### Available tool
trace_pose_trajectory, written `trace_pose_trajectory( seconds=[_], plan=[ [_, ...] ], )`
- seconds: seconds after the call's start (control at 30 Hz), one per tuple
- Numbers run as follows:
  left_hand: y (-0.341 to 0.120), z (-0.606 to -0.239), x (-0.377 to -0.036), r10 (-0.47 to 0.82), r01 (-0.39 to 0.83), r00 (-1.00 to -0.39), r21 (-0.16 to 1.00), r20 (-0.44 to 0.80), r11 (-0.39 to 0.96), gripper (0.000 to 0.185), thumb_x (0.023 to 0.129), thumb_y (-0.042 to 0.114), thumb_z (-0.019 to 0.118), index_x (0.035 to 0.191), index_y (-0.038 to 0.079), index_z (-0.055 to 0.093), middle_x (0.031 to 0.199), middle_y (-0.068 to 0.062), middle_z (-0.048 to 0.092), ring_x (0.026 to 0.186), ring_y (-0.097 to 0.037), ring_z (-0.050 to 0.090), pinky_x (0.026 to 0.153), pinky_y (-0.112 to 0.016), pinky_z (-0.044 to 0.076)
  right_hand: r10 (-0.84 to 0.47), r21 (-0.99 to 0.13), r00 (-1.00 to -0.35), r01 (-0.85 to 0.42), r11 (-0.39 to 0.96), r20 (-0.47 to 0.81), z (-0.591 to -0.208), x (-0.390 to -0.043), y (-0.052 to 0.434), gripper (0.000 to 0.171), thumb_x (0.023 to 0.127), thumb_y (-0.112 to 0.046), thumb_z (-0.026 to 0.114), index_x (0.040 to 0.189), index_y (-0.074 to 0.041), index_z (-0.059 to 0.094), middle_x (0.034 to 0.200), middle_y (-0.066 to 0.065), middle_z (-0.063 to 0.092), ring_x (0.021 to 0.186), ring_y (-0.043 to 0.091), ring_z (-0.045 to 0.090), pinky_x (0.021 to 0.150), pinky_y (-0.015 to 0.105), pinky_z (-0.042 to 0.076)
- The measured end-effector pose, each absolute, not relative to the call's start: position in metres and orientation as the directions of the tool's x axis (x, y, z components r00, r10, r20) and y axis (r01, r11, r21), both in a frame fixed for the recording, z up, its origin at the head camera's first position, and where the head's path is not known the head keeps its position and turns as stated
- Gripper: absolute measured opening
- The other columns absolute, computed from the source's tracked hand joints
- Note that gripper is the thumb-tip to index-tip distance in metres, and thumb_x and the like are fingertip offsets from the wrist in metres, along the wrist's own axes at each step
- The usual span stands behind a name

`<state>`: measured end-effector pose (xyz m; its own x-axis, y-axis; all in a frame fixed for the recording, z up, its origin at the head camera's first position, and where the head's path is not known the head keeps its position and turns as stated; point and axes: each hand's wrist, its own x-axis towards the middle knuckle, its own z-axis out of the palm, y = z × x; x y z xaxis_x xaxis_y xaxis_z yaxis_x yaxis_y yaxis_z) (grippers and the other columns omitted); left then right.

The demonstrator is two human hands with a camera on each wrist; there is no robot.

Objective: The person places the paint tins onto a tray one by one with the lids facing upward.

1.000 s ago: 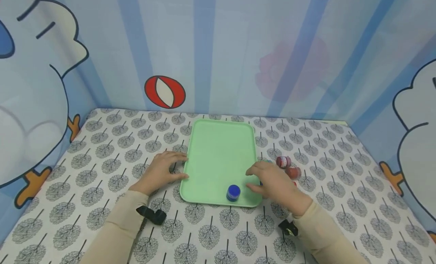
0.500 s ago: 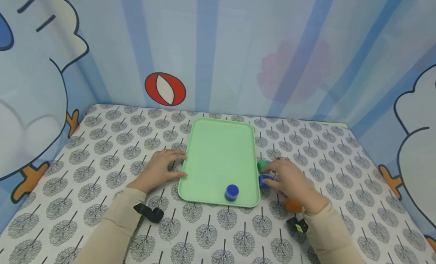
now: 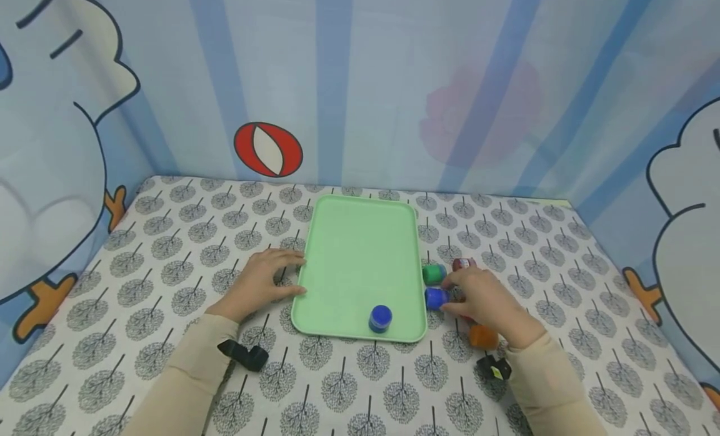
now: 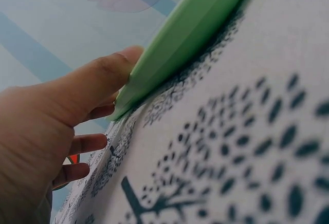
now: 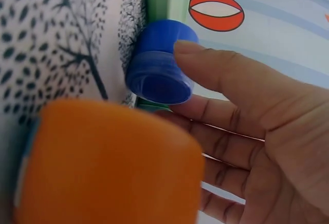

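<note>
My right hand (image 3: pixel 486 302) has its thumb and index finger on either side of a small blue-lidded jar (image 5: pixel 162 62) that lies on its side by the tray's right edge. The thumb tip overlaps the jar in the right wrist view. On the left, my left hand (image 3: pixel 259 283) rests with thumb and fingertips at the left rim of a light green tray (image 3: pixel 360 236); its thumb (image 4: pixel 110 70) touches the rim. Another blue-lidded jar (image 3: pixel 380 318) stands upright in the tray's near right corner.
Beside the right hand lie a green-lidded jar (image 3: pixel 434 273), a red jar (image 3: pixel 461 263) and an orange-lidded jar (image 3: pixel 484 337). A little red shows under that hand. A tree-print cloth (image 3: pixel 185 298) covers the table; a patterned curtain (image 3: pixel 365 80) stands behind.
My right hand has moved right, from over the tray's right side to the lying blue-lidded jar. The left hand stays at the tray's left rim.
</note>
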<state>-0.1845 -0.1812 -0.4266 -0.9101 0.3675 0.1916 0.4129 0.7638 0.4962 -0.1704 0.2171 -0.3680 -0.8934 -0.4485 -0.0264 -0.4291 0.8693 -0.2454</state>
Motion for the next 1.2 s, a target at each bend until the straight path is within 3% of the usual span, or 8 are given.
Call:
trace_pose_trajectory(
  seconds=[0.27,0.5,0.7,0.97,1.2],
  plan=[
    [-0.1812,-0.4257,-0.1838,0.368,0.412,-0.91,0.5,0.19,0.761,0.06,0.076,0.041,0.078,0.127,0.015,0.062,0.139,-0.006,0.056,0.131,-0.031,0.048,0.113,-0.057,0.03,-0.45,-0.222,-0.891,-0.428,0.876,-0.059,-0.3709,-0.1711,0.2153,0.039,0.076,-0.026,0.08,0.106,-0.005,0.069,0.101,0.009,0.071,0.088,0.023,0.064,0.085,0.044,0.054],
    [-0.1816,-0.4269,-0.184,0.364,0.412,-0.911,0.497,0.196,0.764,0.06,0.076,0.041,0.078,0.127,0.015,0.063,0.139,-0.006,0.056,0.131,-0.031,0.048,0.112,-0.057,0.031,-0.463,-0.219,-0.884,-0.441,0.87,-0.057,-0.3717,-0.1708,0.2145,0.04,0.076,-0.025,0.08,0.107,-0.003,0.068,0.101,0.01,0.071,0.09,0.025,0.065,0.087,0.045,0.054],
    [-0.1817,-0.4278,-0.1844,0.364,0.416,-0.909,0.494,0.203,0.764,0.059,0.076,0.039,0.079,0.126,0.015,0.063,0.138,-0.006,0.057,0.13,-0.031,0.048,0.111,-0.057,0.032,-0.467,-0.237,-0.882,-0.44,0.866,-0.07,-0.3706,-0.171,0.2153,0.038,0.078,-0.025,0.079,0.107,-0.002,0.068,0.096,0.007,0.07,0.081,0.017,0.06,0.079,0.038,0.053],
    [-0.1808,-0.4265,-0.1846,0.363,0.408,-0.913,0.493,0.189,0.768,0.06,0.076,0.04,0.079,0.128,0.015,0.062,0.139,-0.006,0.056,0.131,-0.031,0.047,0.113,-0.057,0.031,-0.478,-0.254,-0.875,-0.445,0.858,-0.081,-0.368,-0.1725,0.2166,0.037,0.081,-0.023,0.076,0.109,-0.001,0.065,0.086,0.004,0.065,0.067,0.011,0.048,0.062,0.025,0.042],
    [-0.1816,-0.427,-0.1841,0.364,0.413,-0.91,0.5,0.197,0.761,0.059,0.076,0.039,0.079,0.127,0.014,0.063,0.138,-0.006,0.057,0.131,-0.031,0.048,0.113,-0.058,0.03,-0.489,-0.3,-0.871,-0.457,0.837,-0.038,-0.3675,-0.1708,0.2147,0.031,0.082,-0.02,0.075,0.105,-0.003,0.067,0.09,0.002,0.067,0.082,0.015,0.06,0.08,0.037,0.054]
  ],
)
